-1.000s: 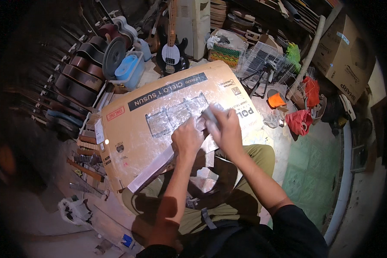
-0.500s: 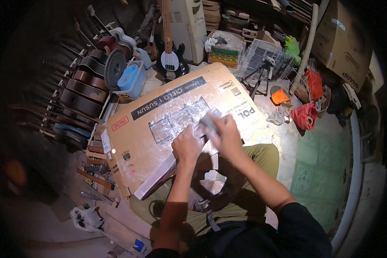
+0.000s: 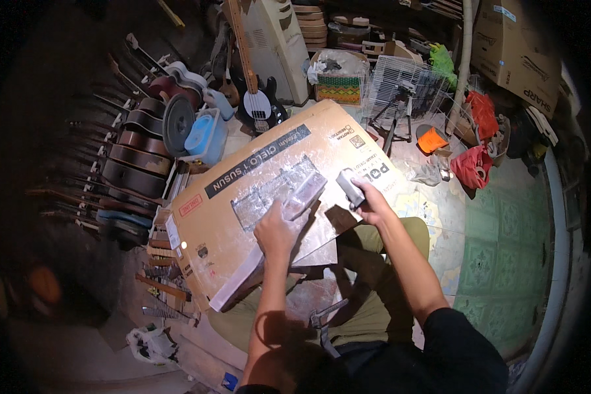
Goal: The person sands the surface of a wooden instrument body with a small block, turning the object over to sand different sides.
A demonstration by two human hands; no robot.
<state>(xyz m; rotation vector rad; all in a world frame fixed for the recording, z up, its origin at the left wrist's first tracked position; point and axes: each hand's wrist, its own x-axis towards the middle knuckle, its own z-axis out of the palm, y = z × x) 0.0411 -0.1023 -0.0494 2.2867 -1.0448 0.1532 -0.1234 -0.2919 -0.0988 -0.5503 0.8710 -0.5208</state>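
My left hand (image 3: 276,230) is wrapped round a long, pale, dusty piece of wood (image 3: 238,282), shaped much like a guitar neck. It slants from my lap on the left up to a blunt, wider end at the middle. To the right, apart from this wood, my right hand (image 3: 374,205) grips a small grey block (image 3: 350,186) that looks like a sanding block. Beneath both hands a flattened cardboard sheet (image 3: 259,172), whitened with dust, lies across the floor and reaches my crossed legs.
Several guitar bodies (image 3: 134,154) stand in a row on the left, near a blue tub (image 3: 207,134). A bass guitar (image 3: 261,105) leans behind the cardboard. Farther right are a wire cage (image 3: 410,79), a small tripod (image 3: 395,111), an orange container (image 3: 431,140) and red bags (image 3: 473,167).
My right hand, blurred over the wood near my left hand before, has moved right and apart with the block. The wood's wider end now shows. The whole view has shifted slightly.
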